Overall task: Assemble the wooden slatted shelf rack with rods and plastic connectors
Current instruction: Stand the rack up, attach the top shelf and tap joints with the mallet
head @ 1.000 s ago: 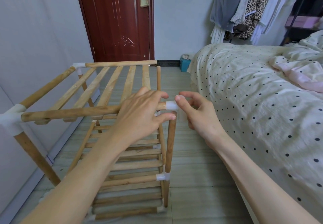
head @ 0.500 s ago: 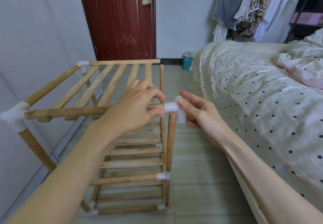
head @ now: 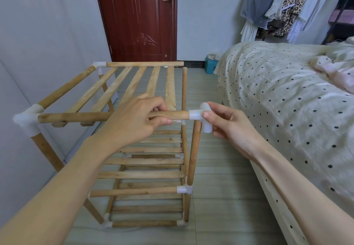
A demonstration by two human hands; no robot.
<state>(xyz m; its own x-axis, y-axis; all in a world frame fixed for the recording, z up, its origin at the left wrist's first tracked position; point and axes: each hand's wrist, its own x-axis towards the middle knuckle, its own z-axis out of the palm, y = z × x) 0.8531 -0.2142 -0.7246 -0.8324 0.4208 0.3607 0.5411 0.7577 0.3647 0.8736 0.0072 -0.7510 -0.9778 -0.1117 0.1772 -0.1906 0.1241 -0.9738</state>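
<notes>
Where the white wall (head: 38, 34) runs along the left edge, the wooden rack (head: 145, 160) stands on the tiled floor (head: 220, 197), its slatted tiers stacked one below another. At its near left corner a white plastic connector (head: 26, 119) joins an upright leg to the front rod (head: 76, 117), which runs level toward the right. Beyond it, the top tier's slats (head: 134, 86) stretch back to a rear rod (head: 144, 64) whose right end hangs free, with no fitting on it. Behind the rack stands a dark red door (head: 138, 19).

The left hand (head: 134, 123) comes in over the rack and has its grip closed round the front rod near its right end, fingers curled on top and thumb beneath. Just beside it, a white corner connector (head: 200, 115) is seated on the tip of that rod. The right hand (head: 231, 130) pinches this connector, thumb tip pressed on its near face and the other fingers curled behind its lower branch. That lower branch sits to the right of the near right post (head: 194, 154), whose top is beside it and not inside it.

Farther right lies a bed (head: 287, 101) under a cream cover with dark dots, and clothes (head: 287, 5) hang on a rail in the far corner.
</notes>
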